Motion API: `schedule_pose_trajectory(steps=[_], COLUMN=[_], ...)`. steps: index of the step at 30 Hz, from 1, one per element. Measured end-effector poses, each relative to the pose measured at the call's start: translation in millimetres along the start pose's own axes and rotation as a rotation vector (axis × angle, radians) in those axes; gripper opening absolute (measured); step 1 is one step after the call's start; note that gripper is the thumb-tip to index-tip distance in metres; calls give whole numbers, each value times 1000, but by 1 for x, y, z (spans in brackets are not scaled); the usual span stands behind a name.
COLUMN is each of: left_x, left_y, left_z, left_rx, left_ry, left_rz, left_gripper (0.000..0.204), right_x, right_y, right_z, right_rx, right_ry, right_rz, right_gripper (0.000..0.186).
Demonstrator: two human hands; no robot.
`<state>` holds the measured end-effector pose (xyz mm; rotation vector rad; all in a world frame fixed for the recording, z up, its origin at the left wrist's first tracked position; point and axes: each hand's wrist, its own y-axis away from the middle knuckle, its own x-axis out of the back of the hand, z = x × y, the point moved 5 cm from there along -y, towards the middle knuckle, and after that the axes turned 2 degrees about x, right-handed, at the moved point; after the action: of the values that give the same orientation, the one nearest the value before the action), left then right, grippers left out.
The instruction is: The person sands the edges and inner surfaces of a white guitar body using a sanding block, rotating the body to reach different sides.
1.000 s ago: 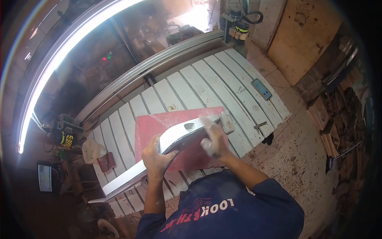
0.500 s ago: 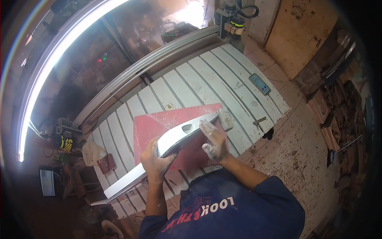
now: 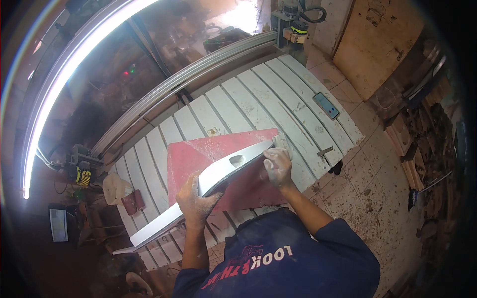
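Observation:
A long, curved white piece [image 3: 218,171] with an oval hollow near its far end lies slantwise over a red board [image 3: 186,154]. My left hand [image 3: 195,201] is wrapped round the middle of this piece, thumb on the near side. By its far right end is my right hand [image 3: 278,169], dusted white, with the fingers curled in. Whatever those fingers hold, if anything, is hidden. Just behind them a pale block [image 3: 281,141] shows in part, at the red board's corner.
The board rests on a white slatted table [image 3: 238,107]. A phone [image 3: 326,106] and a small metal strip [image 3: 325,150] lie at the right. Along the back runs a metal rail [image 3: 184,84]. A pale cloth bag [image 3: 116,187] and a dark red object [image 3: 132,202] sit at the left edge.
My right hand has moved right, off the white piece's surface to its end, and its spread fingers have curled in. The left hand keeps its grip.

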<state>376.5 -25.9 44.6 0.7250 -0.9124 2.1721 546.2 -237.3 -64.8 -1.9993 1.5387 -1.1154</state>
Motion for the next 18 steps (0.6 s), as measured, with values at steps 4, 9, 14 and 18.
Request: schedule_pose_trajectory(steps=[4,9,14,18], left_x=[0,1,1,1], left_y=[-1,-4,-8,-10], left_z=[-3,0,0,-5], left_rx=[30,4,31,51], left_ry=[7,8,-1,-3], left_rz=[-14,15,11,12], left_gripper=[68,63,62,60], right_x=[-1,-6,-10,-19], right_y=[-11,-4,32,39], right_z=[-20,-11,100,124], right_rx=[4,-35,-393,-681], right_ry=[-9,-41,322,558], right_rz=[5,67,9,-92], right_gripper=[23,20,32,59])
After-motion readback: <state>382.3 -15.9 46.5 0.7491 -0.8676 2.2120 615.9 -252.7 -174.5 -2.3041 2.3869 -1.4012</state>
